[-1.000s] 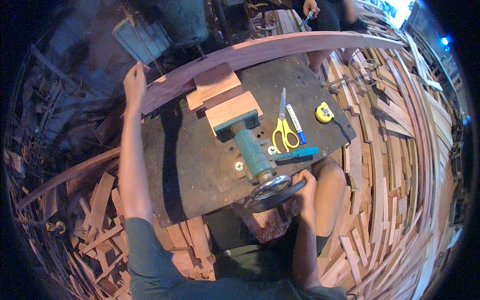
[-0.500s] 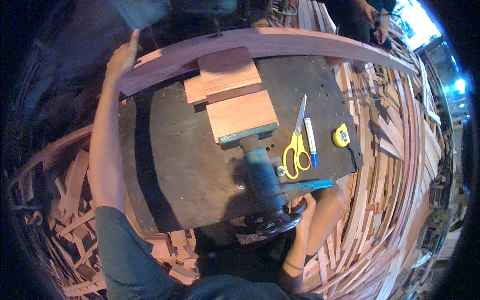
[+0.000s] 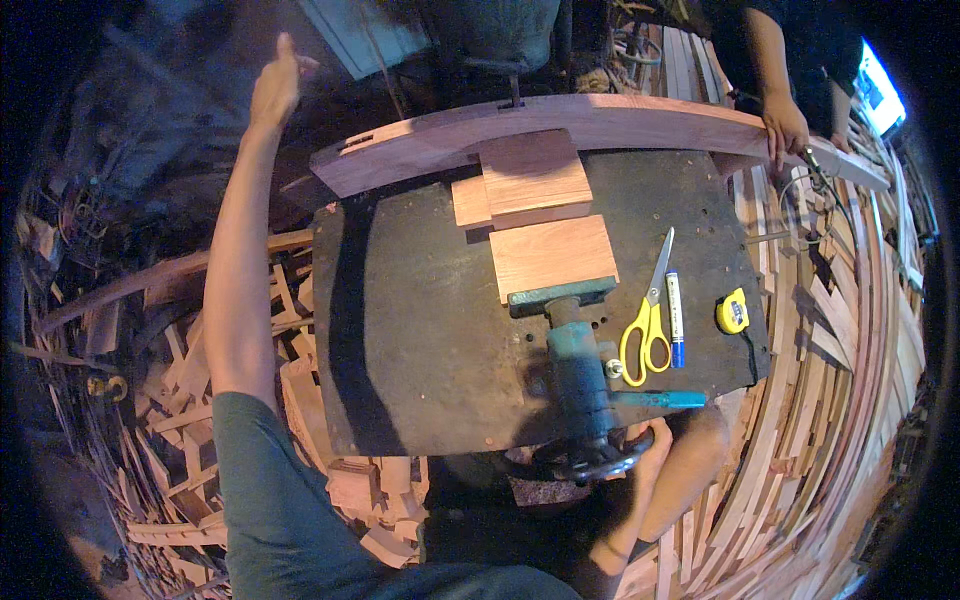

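Note:
My left hand (image 3: pixel 277 88) is raised past the far left end of a long wooden beam (image 3: pixel 660 122), apart from it. One finger points up, the thumb sticks out, and nothing shows in the hand. My right hand (image 3: pixel 650 446) grips the rim of a dark handwheel (image 3: pixel 578 460) at the near end of a blue-green screw clamp (image 3: pixel 580 362); its fingers are partly hidden. The clamp's jaw (image 3: pixel 563 294) touches a wooden block (image 3: pixel 552 255). Behind that block, more wood blocks (image 3: pixel 537 180) stand against the beam, which lies across the table's far edge.
On the dark tabletop (image 3: pixel 430 330) lie yellow-handled scissors (image 3: pixel 648 335), a blue-capped marker (image 3: pixel 676 318) and a yellow tape measure (image 3: pixel 733 312). Another person's hand (image 3: pixel 787 125) rests on the beam's right part. Wood strips (image 3: pixel 800 420) and offcuts (image 3: pixel 190 400) cover the floor on both sides.
My left hand has lifted away from the beam's left end. The other person's hand has come onto the beam. The view has shifted left, and my right hand stays at the handwheel.

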Demonstrator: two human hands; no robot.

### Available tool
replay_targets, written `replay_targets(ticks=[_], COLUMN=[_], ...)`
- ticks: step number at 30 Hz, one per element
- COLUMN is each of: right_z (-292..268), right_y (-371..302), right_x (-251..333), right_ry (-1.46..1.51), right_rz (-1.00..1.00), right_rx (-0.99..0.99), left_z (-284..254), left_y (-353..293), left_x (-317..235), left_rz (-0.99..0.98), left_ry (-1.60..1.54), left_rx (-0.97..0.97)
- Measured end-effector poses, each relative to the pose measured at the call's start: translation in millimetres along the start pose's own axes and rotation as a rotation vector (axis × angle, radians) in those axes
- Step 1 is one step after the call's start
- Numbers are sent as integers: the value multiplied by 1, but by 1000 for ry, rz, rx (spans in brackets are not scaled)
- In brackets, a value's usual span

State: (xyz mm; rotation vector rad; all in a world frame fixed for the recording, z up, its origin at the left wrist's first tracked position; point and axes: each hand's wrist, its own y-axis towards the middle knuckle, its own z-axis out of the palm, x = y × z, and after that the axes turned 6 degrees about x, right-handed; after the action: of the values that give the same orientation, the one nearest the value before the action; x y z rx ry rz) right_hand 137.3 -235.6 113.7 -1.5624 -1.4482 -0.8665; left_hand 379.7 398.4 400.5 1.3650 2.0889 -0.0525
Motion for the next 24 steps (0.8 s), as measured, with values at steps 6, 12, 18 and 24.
replay_targets(ticks=[6, 12, 18, 24], right_z=[2, 5, 16, 5], right_y=[-10, 2, -2, -4], right_x=[21, 9, 37, 21], right_ry=[431, -71, -97, -154], right_rz=[239, -22, -22, -5], right_rx=[-134, -48, -229, -81], left_z=[82, 99, 88, 90], left_y=[-20, -36, -34, -44], left_x=[52, 59, 64, 53], left_rz=[-97, -274, -242, -242], left_ry=[146, 201, 140, 243], left_rx=[398, 418, 467, 332])
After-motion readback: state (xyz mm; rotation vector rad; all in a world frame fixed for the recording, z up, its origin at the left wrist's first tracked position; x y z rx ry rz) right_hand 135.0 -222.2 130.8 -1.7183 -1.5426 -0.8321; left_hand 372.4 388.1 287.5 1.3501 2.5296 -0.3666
